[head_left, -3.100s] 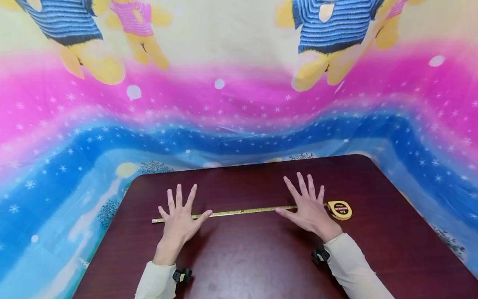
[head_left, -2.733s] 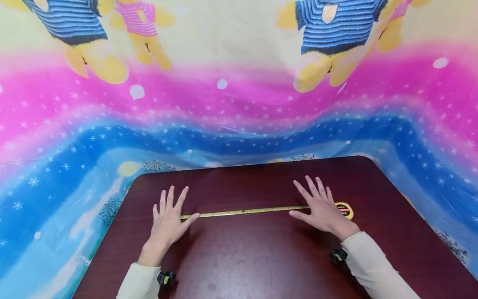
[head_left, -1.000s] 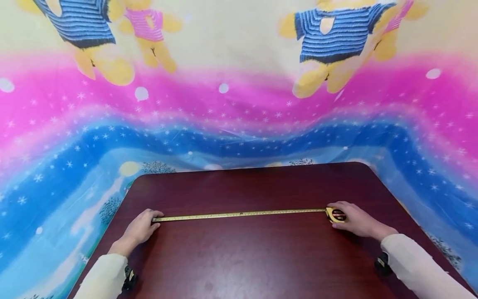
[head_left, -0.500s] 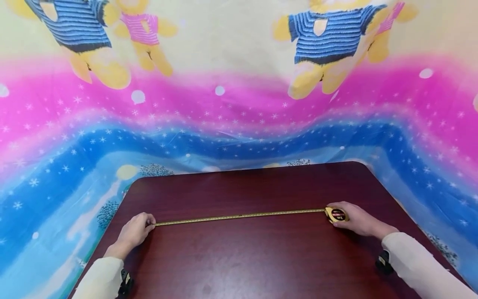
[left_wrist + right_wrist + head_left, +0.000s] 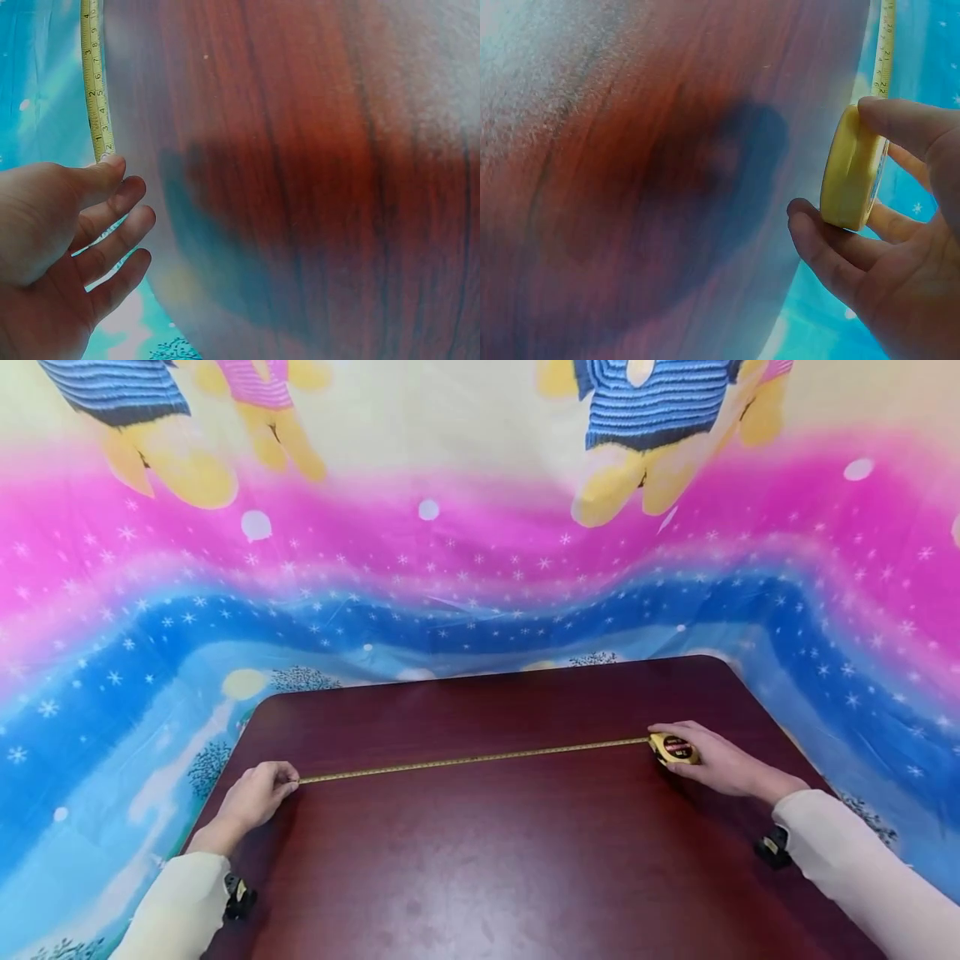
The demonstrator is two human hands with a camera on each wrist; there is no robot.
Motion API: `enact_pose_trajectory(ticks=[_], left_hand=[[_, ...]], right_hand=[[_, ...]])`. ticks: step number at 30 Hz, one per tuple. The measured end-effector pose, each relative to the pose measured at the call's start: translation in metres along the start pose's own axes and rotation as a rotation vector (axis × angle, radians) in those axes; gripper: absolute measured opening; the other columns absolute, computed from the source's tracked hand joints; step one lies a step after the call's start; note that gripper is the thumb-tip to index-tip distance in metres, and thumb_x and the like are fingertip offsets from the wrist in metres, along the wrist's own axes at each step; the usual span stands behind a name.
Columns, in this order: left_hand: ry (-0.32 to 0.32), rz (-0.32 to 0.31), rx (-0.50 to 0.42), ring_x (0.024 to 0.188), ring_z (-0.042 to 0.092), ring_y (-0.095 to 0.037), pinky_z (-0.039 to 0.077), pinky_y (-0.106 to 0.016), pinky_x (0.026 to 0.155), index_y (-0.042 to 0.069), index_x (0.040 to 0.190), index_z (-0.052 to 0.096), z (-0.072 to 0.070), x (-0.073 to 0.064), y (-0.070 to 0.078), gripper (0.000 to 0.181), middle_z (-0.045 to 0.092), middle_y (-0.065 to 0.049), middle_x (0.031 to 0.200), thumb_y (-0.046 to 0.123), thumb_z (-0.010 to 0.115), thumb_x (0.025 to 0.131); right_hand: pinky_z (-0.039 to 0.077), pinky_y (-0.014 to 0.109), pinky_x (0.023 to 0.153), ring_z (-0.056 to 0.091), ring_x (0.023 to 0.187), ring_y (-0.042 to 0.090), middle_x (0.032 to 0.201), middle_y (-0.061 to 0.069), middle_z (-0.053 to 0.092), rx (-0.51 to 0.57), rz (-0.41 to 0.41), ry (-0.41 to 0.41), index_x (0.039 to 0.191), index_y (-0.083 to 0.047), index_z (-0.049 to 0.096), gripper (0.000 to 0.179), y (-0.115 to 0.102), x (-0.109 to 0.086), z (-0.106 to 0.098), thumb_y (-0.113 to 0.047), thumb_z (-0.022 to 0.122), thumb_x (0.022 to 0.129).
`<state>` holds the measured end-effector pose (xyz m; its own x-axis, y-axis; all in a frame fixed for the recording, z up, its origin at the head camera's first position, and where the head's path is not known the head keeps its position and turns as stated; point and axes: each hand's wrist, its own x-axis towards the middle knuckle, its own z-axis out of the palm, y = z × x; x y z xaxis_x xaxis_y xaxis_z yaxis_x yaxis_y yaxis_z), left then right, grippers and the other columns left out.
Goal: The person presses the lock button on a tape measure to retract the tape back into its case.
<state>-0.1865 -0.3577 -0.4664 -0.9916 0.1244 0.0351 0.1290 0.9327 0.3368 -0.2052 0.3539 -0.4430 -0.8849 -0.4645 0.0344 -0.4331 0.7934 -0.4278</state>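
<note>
1. Backdrop: a pink, blue and cream printed cloth point(image 5: 480, 539) hangs behind the table and at its sides; unchanged.
2. Landmark: a dark red-brown, wood-grained table point(image 5: 450, 852) with rounded far corners.
3. Thin yellow marked tape blade point(image 5: 472, 760): lay on the table earlier; now spans it straight, side to side, apparently raised. Height unclear.
4. Left hand point(image 5: 255, 795), by the table's left edge: spread before, now pinches the blade's free end between thumb and forefinger.
5. Right hand point(image 5: 720, 758), towards the table's right edge: also spread before, now grips the case.
6. Rounded yellow-and-black tape case point(image 5: 672, 749), over the table's right part. Judgement: both ends now controlled, blade taut.
</note>
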Motion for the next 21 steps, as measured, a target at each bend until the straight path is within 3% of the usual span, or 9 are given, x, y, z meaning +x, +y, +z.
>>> enact_pose_trajectory(ticks=[8,15,21], left_hand=[[-0.003,-0.005,-0.015,0.072,0.057,-0.013,0.048,-0.036,0.065,0.008,0.094,0.071,-0.006,0.000,0.003,0.004,0.071,-0.002,0.087,0.009,0.067,0.096],[0.009,0.016,-0.022,0.072,0.060,-0.013,0.050,-0.037,0.066,0.006,0.096,0.071,-0.009,0.002,0.003,0.004,0.072,-0.005,0.087,0.007,0.067,0.096],[0.028,0.033,-0.024,0.075,0.063,-0.016,0.053,-0.042,0.067,0.005,0.096,0.072,-0.019,0.002,0.003,0.006,0.073,-0.005,0.087,0.005,0.066,0.095]], right_hand=[[0.053,0.035,0.091,0.053,0.119,0.025,0.140,0.010,0.049,-0.006,-0.048,0.031,0.148,-0.018,0.049,0.050,-0.008,-0.006,-0.006,-0.017,0.063,0.100],[0.052,0.039,0.093,0.052,0.125,0.031,0.141,0.013,0.047,-0.065,-0.064,0.047,0.130,-0.020,0.060,0.027,-0.012,-0.011,-0.008,-0.017,0.057,0.104],[0.055,0.034,0.089,0.056,0.121,0.032,0.142,0.016,0.047,-0.086,-0.087,0.044,0.128,-0.018,0.060,0.031,-0.016,-0.007,-0.013,-0.013,0.065,0.098]])
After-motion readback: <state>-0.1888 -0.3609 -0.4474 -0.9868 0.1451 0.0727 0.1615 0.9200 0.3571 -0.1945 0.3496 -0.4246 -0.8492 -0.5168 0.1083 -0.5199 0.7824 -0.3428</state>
